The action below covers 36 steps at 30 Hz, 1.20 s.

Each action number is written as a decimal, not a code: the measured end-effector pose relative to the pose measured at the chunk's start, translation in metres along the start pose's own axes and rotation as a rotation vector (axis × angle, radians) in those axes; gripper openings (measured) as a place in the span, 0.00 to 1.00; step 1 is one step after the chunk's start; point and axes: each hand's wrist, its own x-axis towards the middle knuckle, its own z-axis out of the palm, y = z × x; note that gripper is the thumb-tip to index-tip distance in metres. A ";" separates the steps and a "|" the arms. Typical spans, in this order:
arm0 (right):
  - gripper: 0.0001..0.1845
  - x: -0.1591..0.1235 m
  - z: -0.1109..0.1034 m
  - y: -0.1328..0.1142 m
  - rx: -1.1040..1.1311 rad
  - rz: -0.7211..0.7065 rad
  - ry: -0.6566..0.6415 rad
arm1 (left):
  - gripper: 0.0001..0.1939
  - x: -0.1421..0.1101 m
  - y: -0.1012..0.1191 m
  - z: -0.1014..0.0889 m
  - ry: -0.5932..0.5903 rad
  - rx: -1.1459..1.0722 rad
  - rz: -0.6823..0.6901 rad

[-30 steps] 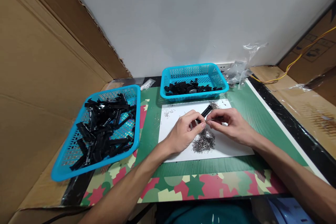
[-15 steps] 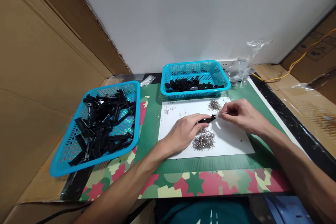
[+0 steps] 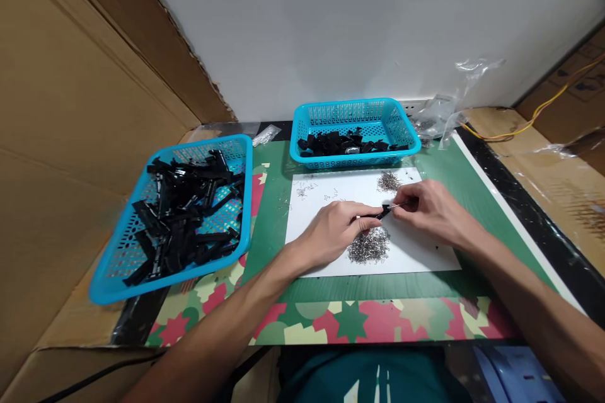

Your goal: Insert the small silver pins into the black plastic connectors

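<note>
My left hand (image 3: 341, 230) is closed around a black plastic part (image 3: 385, 211), whose end juts out past the thumb and forefinger. In my right hand (image 3: 423, 206), a thin metal pin (image 3: 397, 205) is pinched between thumb and fingers, its tip at the end of the black part. Whether the tip is inside the part or just touching it, I cannot tell. Below my hands lies a large pile of small metal springs or clips (image 3: 368, 247) on a white sheet (image 3: 326, 269). Behind my right hand is a smaller pile of fine metal pieces (image 3: 389, 181).
At left stands a blue basket (image 3: 250, 201) with long black plastic parts. A second blue basket (image 3: 354, 104) at the back holds smaller black pieces. Clear plastic bags (image 3: 437, 118) lie at the back right, near a yellow cable (image 3: 529, 123). Cardboard (image 3: 85, 107) walls the left side.
My right hand has brought the pin in to the end of the black part, closing the small gap. The whole view has shifted slightly.
</note>
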 end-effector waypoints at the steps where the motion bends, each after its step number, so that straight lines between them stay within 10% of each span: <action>1: 0.07 0.000 0.000 -0.001 -0.005 0.000 0.007 | 0.17 0.000 -0.001 0.000 0.001 -0.010 -0.003; 36: 0.13 -0.004 0.015 0.004 -0.014 -0.128 0.111 | 0.19 0.002 -0.005 0.004 0.013 -0.059 -0.020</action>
